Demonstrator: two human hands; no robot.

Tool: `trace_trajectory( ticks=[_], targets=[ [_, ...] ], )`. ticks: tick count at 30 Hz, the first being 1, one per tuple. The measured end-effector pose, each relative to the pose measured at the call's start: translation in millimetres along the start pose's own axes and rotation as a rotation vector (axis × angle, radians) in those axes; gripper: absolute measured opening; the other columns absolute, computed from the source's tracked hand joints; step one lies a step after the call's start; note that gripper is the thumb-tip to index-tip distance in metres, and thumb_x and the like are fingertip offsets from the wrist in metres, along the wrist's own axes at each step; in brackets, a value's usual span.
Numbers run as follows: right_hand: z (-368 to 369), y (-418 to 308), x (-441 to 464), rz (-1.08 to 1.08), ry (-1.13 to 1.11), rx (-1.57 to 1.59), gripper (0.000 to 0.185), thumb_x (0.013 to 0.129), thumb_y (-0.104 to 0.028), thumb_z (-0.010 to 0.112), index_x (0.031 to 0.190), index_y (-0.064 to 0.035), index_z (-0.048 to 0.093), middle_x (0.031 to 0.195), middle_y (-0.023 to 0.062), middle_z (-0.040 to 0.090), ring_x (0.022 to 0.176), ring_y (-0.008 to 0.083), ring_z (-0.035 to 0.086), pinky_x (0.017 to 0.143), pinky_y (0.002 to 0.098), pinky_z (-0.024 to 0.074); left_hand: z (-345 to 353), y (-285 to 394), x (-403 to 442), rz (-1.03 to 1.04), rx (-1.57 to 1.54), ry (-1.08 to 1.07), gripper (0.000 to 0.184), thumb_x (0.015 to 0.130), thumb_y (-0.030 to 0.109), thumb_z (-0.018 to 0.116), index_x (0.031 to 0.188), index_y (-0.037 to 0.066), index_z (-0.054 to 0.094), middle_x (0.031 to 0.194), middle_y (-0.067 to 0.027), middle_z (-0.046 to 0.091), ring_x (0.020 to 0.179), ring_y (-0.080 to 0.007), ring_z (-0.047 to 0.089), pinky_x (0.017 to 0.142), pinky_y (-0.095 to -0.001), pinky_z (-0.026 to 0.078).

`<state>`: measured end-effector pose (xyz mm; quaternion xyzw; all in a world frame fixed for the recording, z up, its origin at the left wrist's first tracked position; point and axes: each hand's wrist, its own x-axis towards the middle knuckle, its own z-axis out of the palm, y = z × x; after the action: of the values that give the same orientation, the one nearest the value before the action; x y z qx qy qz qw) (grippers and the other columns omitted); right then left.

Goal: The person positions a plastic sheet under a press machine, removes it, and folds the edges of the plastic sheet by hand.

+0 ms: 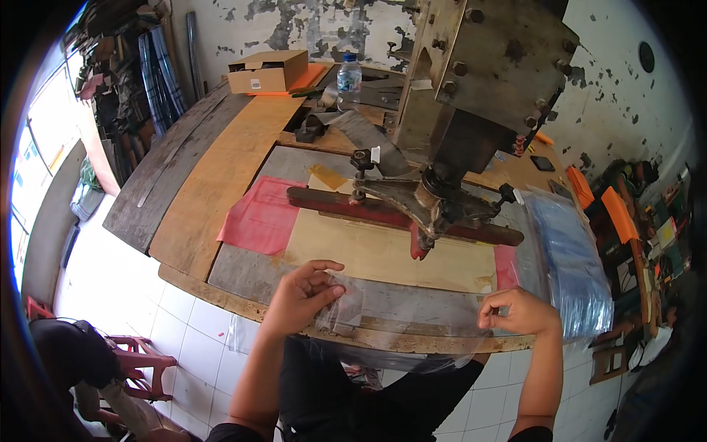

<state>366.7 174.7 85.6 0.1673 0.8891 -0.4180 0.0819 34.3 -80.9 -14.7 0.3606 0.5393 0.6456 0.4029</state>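
Between my two hands a clear plastic sheet (pixel 412 313) spans the table's front edge and sags over it. My left hand (pixel 305 295) pinches the sheet's left end, thumb against fingers. At the right end my right hand (pixel 515 311) has its fingers curled together on the sheet. Just beyond lies a cream sheet (pixel 383 258) on the grey metal plate (pixel 243 269), with a red sheet (pixel 261 217) showing at its left. Above them is the press's long red bar (pixel 346 206), under a heavy metal ram (pixel 460 144).
A stack of clear bluish plastic (pixel 571 265) lies at the table's right. Farther back are a cardboard box (pixel 269 71), a water bottle (pixel 349 79) and a phone (pixel 543 163). A red stool (pixel 143 365) and a person (pixel 70 361) are at the lower left.
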Motion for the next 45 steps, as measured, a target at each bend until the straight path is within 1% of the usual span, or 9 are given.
trace_trajectory(
  ticks=[4, 6, 10, 12, 16, 25, 33, 43, 45],
  targets=[
    [2, -10, 0, 0.003, 0.017, -0.111, 0.023, 0.093, -0.023, 0.078, 0.088, -0.0012, 0.072, 0.084, 0.0086, 0.074, 0.080, 0.0216, 0.071, 0.080, 0.0329, 0.0556, 1, 4, -1, 0.002, 0.003, -0.023, 0.031, 0.100, -0.001, 0.067, 0.130, -0.001, 0.059, 0.098, -0.0074, 0.076, 0.094, -0.0089, 0.069, 0.076, -0.0225, 0.052],
    [3, -14, 2, 0.107, 0.093, -0.189, 0.030, 0.091, -0.029, 0.081, 0.084, -0.0013, 0.073, 0.078, 0.0092, 0.072, 0.074, 0.0225, 0.069, 0.073, 0.0331, 0.0551, 1, 1, -1, 0.043, 0.013, -0.031, 0.031, 0.100, 0.000, 0.067, 0.131, -0.001, 0.061, 0.097, -0.0080, 0.076, 0.093, -0.0082, 0.068, 0.076, -0.0221, 0.051],
    [1, -15, 4, 0.042, 0.127, -0.160, 0.030, 0.090, -0.029, 0.082, 0.083, -0.0012, 0.074, 0.076, 0.0085, 0.071, 0.069, 0.0214, 0.066, 0.066, 0.0335, 0.0530, -4, 0, -1, 0.062, 0.075, -0.049, 0.032, 0.100, 0.000, 0.067, 0.131, -0.002, 0.060, 0.099, -0.0082, 0.077, 0.093, -0.0089, 0.069, 0.080, -0.0225, 0.052],
    [-3, -21, 6, 0.099, 0.079, -0.200, 0.029, 0.088, -0.029, 0.083, 0.084, -0.0013, 0.075, 0.076, 0.0082, 0.071, 0.067, 0.0208, 0.064, 0.063, 0.0336, 0.0514, -3, 3, -2, 0.027, 0.011, -0.072, 0.033, 0.099, -0.001, 0.068, 0.131, -0.003, 0.060, 0.099, -0.0081, 0.077, 0.095, -0.0105, 0.070, 0.083, -0.0233, 0.053],
    [-7, -20, 7, 0.103, 0.059, -0.213, 0.027, 0.087, -0.027, 0.083, 0.084, -0.0016, 0.076, 0.078, 0.0081, 0.072, 0.067, 0.0185, 0.064, 0.063, 0.0319, 0.0507, -2, 2, -2, -0.013, -0.016, -0.080, 0.035, 0.097, -0.002, 0.070, 0.131, -0.002, 0.062, 0.096, -0.0048, 0.074, 0.099, -0.0104, 0.070, 0.085, -0.0243, 0.054],
    [-13, -19, 9, 0.095, 0.060, -0.172, 0.022, 0.083, -0.022, 0.084, 0.085, -0.0018, 0.076, 0.079, 0.0063, 0.074, 0.068, 0.0152, 0.063, 0.064, 0.0307, 0.0498, -1, 2, -2, -0.040, -0.016, -0.088, 0.035, 0.095, -0.003, 0.072, 0.129, -0.001, 0.063, 0.095, -0.0025, 0.073, 0.096, -0.0084, 0.070, 0.080, -0.0218, 0.051],
    [-14, -13, 9, 0.141, 0.089, -0.202, 0.024, 0.082, -0.025, 0.087, 0.083, -0.0032, 0.076, 0.079, 0.0052, 0.074, 0.069, 0.0158, 0.065, 0.066, 0.0318, 0.0507, 0, 6, -2, -0.006, 0.044, -0.088, 0.031, 0.100, -0.003, 0.065, 0.131, -0.003, 0.062, 0.107, -0.0096, 0.077, 0.100, -0.0082, 0.069, 0.082, -0.0226, 0.051],
    [-15, -11, 9, 0.121, 0.119, -0.232, 0.030, 0.081, -0.030, 0.088, 0.080, -0.0029, 0.074, 0.077, 0.0062, 0.072, 0.068, 0.0187, 0.064, 0.066, 0.0333, 0.0504, 1, 6, -3, 0.008, 0.062, -0.096, 0.031, 0.100, -0.003, 0.065, 0.131, -0.003, 0.060, 0.108, -0.0105, 0.078, 0.100, -0.0073, 0.068, 0.081, -0.0221, 0.051],
    [-16, -17, 9, 0.153, 0.108, -0.265, 0.021, 0.081, -0.021, 0.087, 0.081, -0.0034, 0.077, 0.082, 0.0066, 0.077, 0.077, 0.0184, 0.072, 0.073, 0.0322, 0.0541, 2, 6, -3, 0.015, 0.064, -0.076, 0.031, 0.100, -0.001, 0.067, 0.130, -0.003, 0.061, 0.104, -0.0098, 0.077, 0.097, -0.0087, 0.068, 0.082, -0.0227, 0.052]
  ],
)
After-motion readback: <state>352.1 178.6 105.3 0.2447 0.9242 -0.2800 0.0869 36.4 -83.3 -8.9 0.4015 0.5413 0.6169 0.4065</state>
